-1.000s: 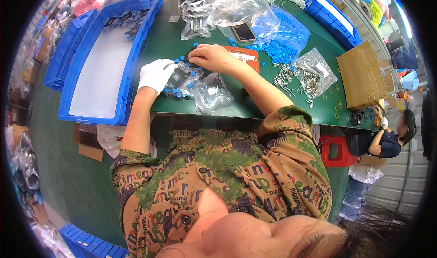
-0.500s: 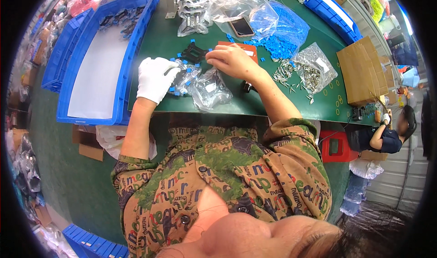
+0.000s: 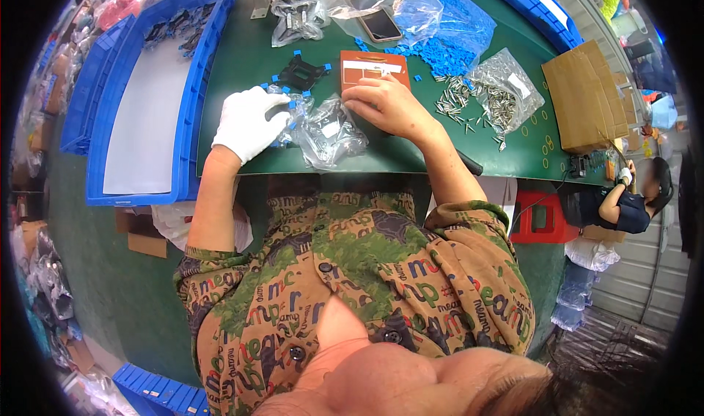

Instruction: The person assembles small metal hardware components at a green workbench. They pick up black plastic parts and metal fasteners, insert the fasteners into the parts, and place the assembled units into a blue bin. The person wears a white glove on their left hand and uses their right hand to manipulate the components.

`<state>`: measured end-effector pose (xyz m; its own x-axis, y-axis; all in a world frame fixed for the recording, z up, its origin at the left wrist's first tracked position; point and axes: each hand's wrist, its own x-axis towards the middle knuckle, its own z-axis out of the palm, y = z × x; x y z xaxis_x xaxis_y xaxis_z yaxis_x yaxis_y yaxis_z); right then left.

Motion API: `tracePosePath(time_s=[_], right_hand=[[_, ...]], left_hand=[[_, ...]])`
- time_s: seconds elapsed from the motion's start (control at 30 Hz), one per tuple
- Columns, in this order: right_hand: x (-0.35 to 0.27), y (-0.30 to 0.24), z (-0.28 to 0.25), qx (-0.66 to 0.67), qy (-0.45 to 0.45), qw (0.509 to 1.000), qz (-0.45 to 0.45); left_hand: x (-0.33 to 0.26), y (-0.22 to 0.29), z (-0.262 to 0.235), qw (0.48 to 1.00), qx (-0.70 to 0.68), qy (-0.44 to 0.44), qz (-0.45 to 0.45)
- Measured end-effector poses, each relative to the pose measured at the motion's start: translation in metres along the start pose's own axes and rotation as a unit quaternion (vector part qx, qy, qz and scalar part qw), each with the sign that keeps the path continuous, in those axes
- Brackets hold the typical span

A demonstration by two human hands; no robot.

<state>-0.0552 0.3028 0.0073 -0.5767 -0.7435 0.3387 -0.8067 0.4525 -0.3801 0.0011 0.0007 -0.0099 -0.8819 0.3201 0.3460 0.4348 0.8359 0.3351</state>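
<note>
My left hand (image 3: 251, 126), in a white glove, is bent over the left side of clear plastic bags (image 3: 331, 133) near the table edge. Its fingertips meet small blue-capped pieces (image 3: 292, 106) there; what it grips is partly hidden. My bare right hand (image 3: 390, 108) is curled, palm down, at the near side of a reddish-brown block (image 3: 353, 64) with a white strip. Its fingertips are beside the bags, and whatever they hold is hidden. Beyond the bags lies a black frame-like part (image 3: 301, 73) with blue caps at its ends. A dark rod-like handle (image 3: 469, 163) shows beside my right forearm.
Blue trays (image 3: 183, 122) stand at the left, one with black parts inside. Farther back lie bagged parts (image 3: 299, 12), a phone (image 3: 380, 26) and many blue pieces (image 3: 447, 56). Metal pins (image 3: 502, 108) and a cardboard box (image 3: 587, 97) are at right. Another person (image 3: 623, 203) works beyond.
My right hand has moved nearer and slightly right, away from the black frame, uncovering more of the reddish-brown block. The dark handle now shows right of my forearm. My left hand stays by the bags.
</note>
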Motion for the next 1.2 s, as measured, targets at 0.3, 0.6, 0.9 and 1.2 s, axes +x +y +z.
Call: tracePosePath(time_s=[0.3, 0.6, 0.9, 1.2], right_hand=[[0.0, 0.0, 0.001, 0.004, -0.015, 1.0, 0.007], [-0.002, 0.001, 0.003, 0.008, -0.007, 1.0, 0.001], [0.003, -0.001, -0.009, 0.02, -0.009, 1.0, -0.009], [0.039, 0.131, -0.058, -0.07, 0.065, 0.983, 0.158]], left_hand=[[0.002, 0.001, 0.004, 0.999, 0.036, 0.007, 0.02], [-0.002, 0.004, 0.004, 0.992, 0.117, -0.018, 0.032], [-0.01, 0.021, 0.004, 0.979, 0.193, -0.064, 0.013], [-0.005, 0.022, 0.001, 0.986, 0.158, -0.058, 0.004]])
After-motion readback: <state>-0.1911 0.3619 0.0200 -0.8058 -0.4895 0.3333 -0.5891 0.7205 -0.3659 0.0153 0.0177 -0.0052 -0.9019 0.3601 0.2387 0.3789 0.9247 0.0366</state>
